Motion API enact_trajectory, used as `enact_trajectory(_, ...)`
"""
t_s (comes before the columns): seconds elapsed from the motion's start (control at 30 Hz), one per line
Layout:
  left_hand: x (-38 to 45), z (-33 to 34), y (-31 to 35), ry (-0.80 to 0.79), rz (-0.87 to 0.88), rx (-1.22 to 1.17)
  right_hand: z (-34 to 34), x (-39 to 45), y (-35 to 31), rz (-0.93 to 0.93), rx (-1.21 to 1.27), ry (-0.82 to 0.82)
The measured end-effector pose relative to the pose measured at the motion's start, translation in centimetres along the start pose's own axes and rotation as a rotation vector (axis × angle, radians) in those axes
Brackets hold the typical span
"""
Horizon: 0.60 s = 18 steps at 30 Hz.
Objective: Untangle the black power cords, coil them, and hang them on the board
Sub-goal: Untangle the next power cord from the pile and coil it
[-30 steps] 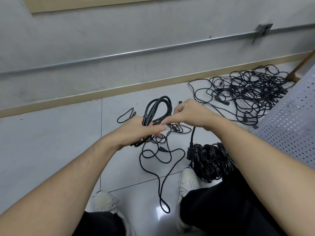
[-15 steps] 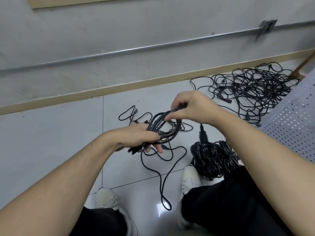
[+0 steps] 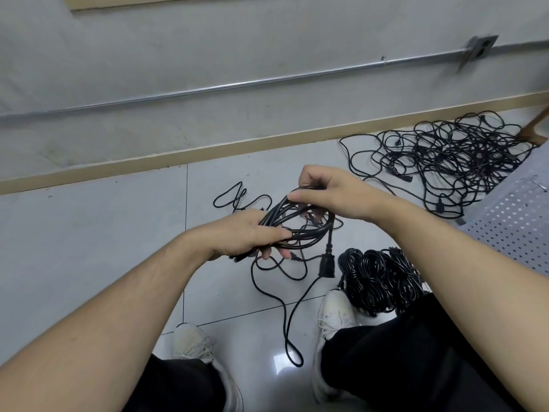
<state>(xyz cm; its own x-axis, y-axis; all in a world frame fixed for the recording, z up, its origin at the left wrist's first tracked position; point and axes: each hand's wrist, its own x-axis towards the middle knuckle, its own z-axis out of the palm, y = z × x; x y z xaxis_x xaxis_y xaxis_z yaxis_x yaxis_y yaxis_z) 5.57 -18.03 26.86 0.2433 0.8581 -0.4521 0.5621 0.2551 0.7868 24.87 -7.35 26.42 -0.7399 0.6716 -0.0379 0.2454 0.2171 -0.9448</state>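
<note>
Black cord [image 3: 300, 230], half coiled, hangs above the floor [image 3: 89, 233] between both hands: left hand [image 3: 249, 236] fingers curl round the bundled loops, right hand [image 3: 323, 191] pinches the top loop. Its plug [image 3: 326, 264] dangles, tail trailing on the floor. Best to keep loops even and feed the tail in untwisted, clear of the coiled pile [image 3: 380, 281] and tangle [image 3: 451, 159].
</note>
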Motion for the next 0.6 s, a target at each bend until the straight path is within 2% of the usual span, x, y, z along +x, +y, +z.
enact_trajectory(0.1,0.7,0.1,-0.2,0.042,-0.020,-0.055,-0.1,-0.2,-0.1,-0.001,-0.017,0.037)
enact_trajectory(0.27,0.9,0.1,0.1,0.103,0.009,0.273,0.0,-0.4,-0.5,-0.005,0.003,0.070)
enact_trajectory(0.47,0.6,0.6,0.0,0.111,0.119,0.669,-0.7,-1.0,-0.7,0.137,0.057,-0.055)
enact_trajectory(0.6,0.4,0.8,0.4,0.083,0.173,0.710,-1.4,-1.6,-0.3,0.142,0.190,-0.111)
